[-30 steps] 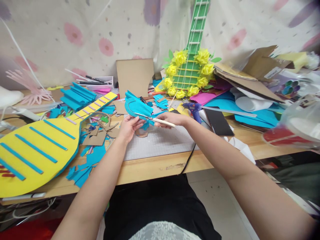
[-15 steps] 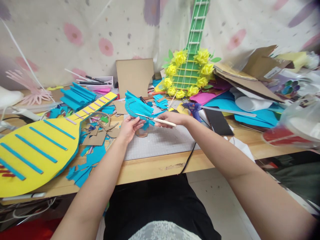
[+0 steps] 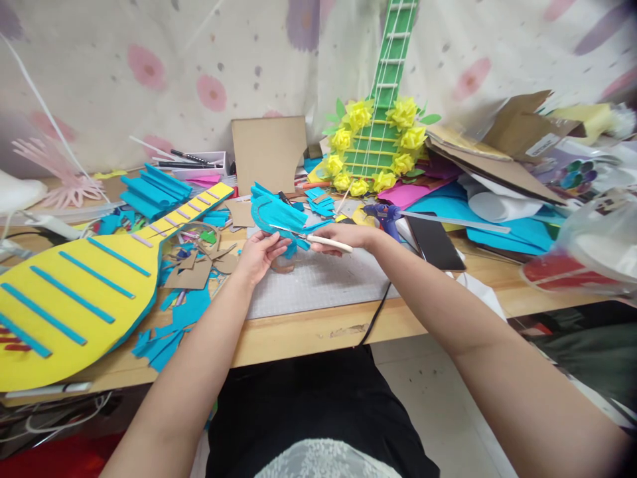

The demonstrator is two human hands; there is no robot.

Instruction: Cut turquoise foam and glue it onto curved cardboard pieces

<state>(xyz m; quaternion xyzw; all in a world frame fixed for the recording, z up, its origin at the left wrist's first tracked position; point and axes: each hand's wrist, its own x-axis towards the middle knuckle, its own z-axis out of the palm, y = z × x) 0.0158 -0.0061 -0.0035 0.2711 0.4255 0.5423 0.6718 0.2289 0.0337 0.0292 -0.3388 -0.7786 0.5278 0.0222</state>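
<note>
Moved only very slightly toward the right of the frame since half a second ago, in the case of the bright blue curved paper-like sheet (image 3: 279, 211) and the cream-handled metal scissors (image 3: 336, 244). Closed around the scissors' handles with the right grip (image 3: 341, 236), at the centre of the frame, with the blades pointing left across the sheet's lower edge. Pinching that same edge between thumb and fingers with the left grip (image 3: 259, 257), just left of the blade tips. Beneath, at mid-frame, a light grey gridded mat (image 3: 318, 285) on a pale wooden worktop (image 3: 298, 345). Left of centre, strewn brown cardboard scraps (image 3: 192, 275) and, lower down, cut blue scraps (image 3: 192, 311). Filling the left side, a yellow guitar-shaped board with blue strips (image 3: 99, 292). Right of centre, a blue-purple glue gun (image 3: 391, 224) beside a black flat phone-like slab (image 3: 432, 240). Upright in the upper middle, a plain brown cardboard panel (image 3: 269, 149); farther right, a green guitar-shaped piece with white strings (image 3: 395, 74), ringed at its base by yellow paper-like flowers (image 3: 358, 114). At the right edge, a clear plastic tub with red markings (image 3: 592, 255).
</note>
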